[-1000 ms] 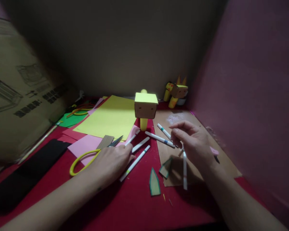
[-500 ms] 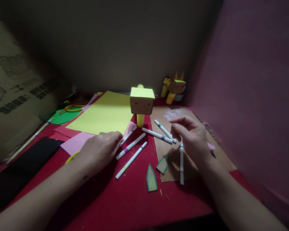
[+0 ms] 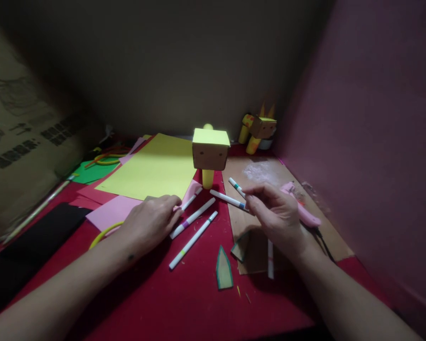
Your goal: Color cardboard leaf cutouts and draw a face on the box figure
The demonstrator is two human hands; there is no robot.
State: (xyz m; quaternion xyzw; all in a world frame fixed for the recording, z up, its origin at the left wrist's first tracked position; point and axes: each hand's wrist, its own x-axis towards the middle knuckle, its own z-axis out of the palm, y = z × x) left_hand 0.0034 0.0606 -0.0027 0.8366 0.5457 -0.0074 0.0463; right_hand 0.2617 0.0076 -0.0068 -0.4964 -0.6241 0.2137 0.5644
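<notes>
Several white markers lie in the middle, among them a purple-banded one and a green-and-yellow-banded one. My left hand rests palm down over the pink paper, its curled fingertips at the near end of another marker; whether they grip it is unclear. My right hand hovers over the cardboard sheet, thumb and fingers pinched near a blue-banded marker and a green-banded one. What it holds, if anything, is hidden. Two green-edged pointed pieces lie below.
A cardboard box head on a yellow tube stands centrally, with a similar horned figure behind. Yellow paper lies left, a black strip further left. A pink glue gun with its cord lies right. Walls rise around the red table.
My right hand has moved left and slightly down toward the blue-banded marker, uncovering more of the pink glue gun. My left hand has barely moved. The view has shifted slightly.
</notes>
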